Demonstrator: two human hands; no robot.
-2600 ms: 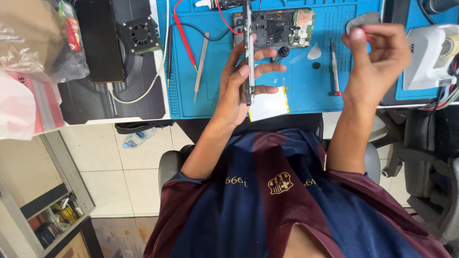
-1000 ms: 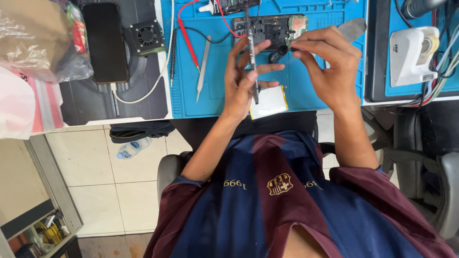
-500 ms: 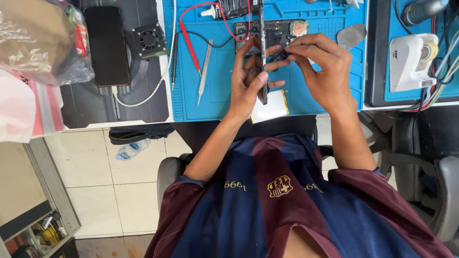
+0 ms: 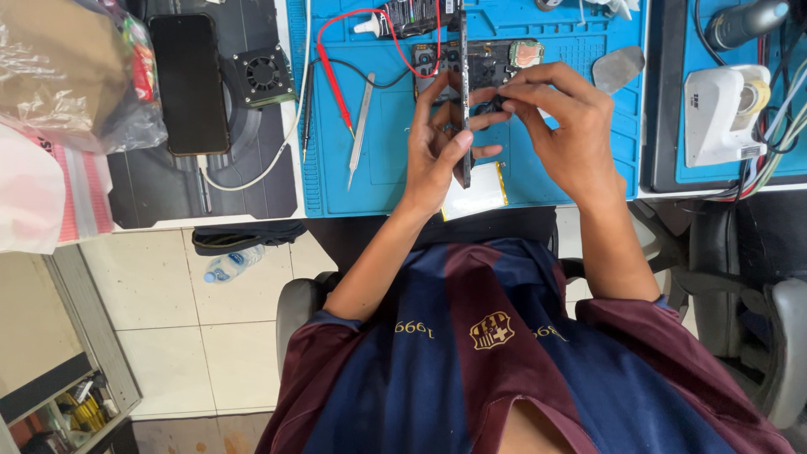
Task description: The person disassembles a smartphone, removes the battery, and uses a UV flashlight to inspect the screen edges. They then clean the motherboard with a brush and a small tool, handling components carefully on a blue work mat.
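Observation:
My left hand (image 4: 437, 151) grips a thin dark phone body (image 4: 462, 168), held edge-on and upright over the blue work mat (image 4: 387, 160). My right hand (image 4: 563, 126) is right beside it, thumb and forefinger pinched on a small dark part (image 4: 498, 104) at the phone's edge. What the part is cannot be made out. An opened phone with bare circuit board (image 4: 496, 57) lies on the mat behind my fingers. A white flat battery-like pad (image 4: 483, 192) lies under my left wrist.
Tweezers (image 4: 360, 126), a red probe lead (image 4: 334, 76) and a metal pry tool (image 4: 618, 67) lie on the mat. A black phone (image 4: 189, 84) and small fan (image 4: 263, 74) sit left, plastic bags (image 4: 76, 76) beyond. A white device (image 4: 719, 113) with cables stands right. A bottle (image 4: 231, 265) lies on the floor.
My right hand has come down from the raised right side and closed in on the phone in my left hand. The left hand has tilted the phone more upright.

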